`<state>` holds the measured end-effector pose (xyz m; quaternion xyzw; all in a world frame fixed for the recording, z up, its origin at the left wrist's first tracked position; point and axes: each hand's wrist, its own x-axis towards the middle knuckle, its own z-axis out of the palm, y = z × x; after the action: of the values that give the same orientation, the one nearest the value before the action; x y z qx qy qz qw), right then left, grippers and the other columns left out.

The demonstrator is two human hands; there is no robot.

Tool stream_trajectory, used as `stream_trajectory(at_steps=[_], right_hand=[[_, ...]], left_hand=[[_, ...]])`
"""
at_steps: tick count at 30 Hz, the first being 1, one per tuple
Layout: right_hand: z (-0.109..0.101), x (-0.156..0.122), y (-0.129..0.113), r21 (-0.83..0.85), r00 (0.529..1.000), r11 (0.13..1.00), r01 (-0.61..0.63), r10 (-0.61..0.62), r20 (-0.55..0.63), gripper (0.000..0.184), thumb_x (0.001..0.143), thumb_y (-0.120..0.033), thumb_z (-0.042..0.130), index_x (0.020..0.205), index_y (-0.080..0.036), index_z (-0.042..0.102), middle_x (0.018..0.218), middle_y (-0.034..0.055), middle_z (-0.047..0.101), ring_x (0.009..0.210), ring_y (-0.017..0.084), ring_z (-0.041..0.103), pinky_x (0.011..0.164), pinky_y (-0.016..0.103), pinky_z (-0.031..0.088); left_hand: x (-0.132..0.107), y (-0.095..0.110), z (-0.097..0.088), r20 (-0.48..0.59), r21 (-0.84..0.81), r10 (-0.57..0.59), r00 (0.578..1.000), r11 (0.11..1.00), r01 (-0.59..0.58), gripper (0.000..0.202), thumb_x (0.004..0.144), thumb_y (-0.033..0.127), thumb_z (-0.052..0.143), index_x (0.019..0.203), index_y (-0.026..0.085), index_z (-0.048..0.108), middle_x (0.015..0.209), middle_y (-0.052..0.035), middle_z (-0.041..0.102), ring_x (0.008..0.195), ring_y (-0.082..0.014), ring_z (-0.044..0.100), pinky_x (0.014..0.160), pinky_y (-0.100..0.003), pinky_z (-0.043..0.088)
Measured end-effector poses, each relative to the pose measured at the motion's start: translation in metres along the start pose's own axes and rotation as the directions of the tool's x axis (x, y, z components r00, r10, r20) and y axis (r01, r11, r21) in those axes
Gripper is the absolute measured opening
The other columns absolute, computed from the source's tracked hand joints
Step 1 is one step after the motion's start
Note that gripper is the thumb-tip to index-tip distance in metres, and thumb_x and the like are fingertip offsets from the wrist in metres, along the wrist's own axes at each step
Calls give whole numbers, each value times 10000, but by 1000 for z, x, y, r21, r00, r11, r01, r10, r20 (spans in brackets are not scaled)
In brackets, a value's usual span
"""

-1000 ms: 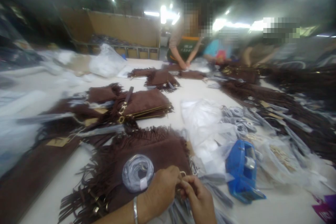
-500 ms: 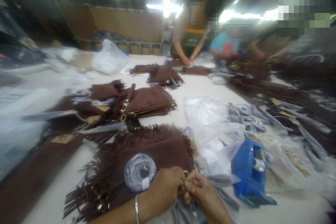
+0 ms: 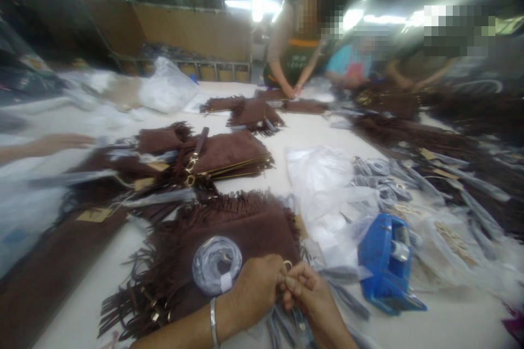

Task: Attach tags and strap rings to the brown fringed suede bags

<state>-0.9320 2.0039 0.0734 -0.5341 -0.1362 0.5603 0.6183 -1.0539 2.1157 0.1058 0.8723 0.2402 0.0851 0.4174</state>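
My left hand [image 3: 260, 283], with a silver bracelet at the wrist, is closed, its fingertips meeting those of my right hand [image 3: 313, 292], which pinches as well. A gold metal ring [image 3: 288, 264] sticks up between the fingertips; the rest of what they grip is hidden. Below the hands hang grey plastic-wrapped straps [image 3: 278, 330]. Under and beyond the hands lies a brown fringed bag [image 3: 245, 229]. On top of it, beside my left hand, rests a coiled strap in clear grey wrapping [image 3: 204, 267] with a white band.
A blue tape dispenser [image 3: 376, 267] stands to the right, near white plastic bags [image 3: 323, 174] and wrapped coils [image 3: 376, 166]. More brown bags [image 3: 233, 152] lie stacked ahead. Co-workers stand across the table, and another person's hand [image 3: 61, 143] reaches in from the left.
Another person's arm has come into view at the left edge. My hands stay together at the ring with barely any shift, while the whole view has moved slightly.
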Motion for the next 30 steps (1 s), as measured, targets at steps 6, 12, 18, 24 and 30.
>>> stream_trajectory(at_steps=[6, 12, 18, 24, 30], right_hand=[[9, -4, 8, -9, 986, 994, 111, -111, -125, 421, 682, -519, 815, 767, -159, 613, 658, 25, 665, 492, 86, 531, 482, 196, 418], [11, -2, 20, -75, 960, 989, 123, -138, -244, 502, 599, -579, 839, 810, -163, 654, 650, 39, 672, 487, 122, 543, 464, 233, 419], [12, -13, 20, -79, 942, 982, 171, -187, -278, 440, 663, -549, 809, 831, -165, 674, 706, 47, 689, 575, 143, 577, 539, 242, 461], [-15, -37, 18, -313, 902, 937, 155, -263, -342, 426, 746, -567, 727, 945, -191, 710, 838, 59, 705, 775, 206, 643, 714, 273, 529], [-52, -53, 25, -393, 869, 916, 79, -257, -423, 513, 734, -600, 717, 1074, -216, 693, 1104, 83, 698, 999, 269, 660, 909, 355, 525]], left_hand=[[0, 0, -2, -15, -34, -12, 1000, 999, 11, 168, 855, 109, 460, 792, 170, 603, 715, -4, 627, 599, -113, 540, 575, -225, 356], [-2, -1, -3, -28, -137, -96, 995, 986, 91, 179, 897, 150, 462, 818, 193, 618, 727, 8, 635, 612, -110, 552, 580, -210, 373], [-3, 3, -7, -15, -121, -56, 998, 991, 54, 199, 920, 154, 449, 806, 184, 609, 723, 10, 623, 629, -115, 553, 626, -220, 383], [-1, 12, -16, 23, -80, -59, 998, 995, 60, 239, 940, 157, 403, 829, 174, 614, 688, 6, 602, 612, -128, 544, 652, -234, 397], [-3, 8, -10, 8, -105, -55, 998, 993, 55, 216, 932, 167, 410, 827, 185, 598, 652, 19, 595, 629, -136, 559, 673, -236, 402]])
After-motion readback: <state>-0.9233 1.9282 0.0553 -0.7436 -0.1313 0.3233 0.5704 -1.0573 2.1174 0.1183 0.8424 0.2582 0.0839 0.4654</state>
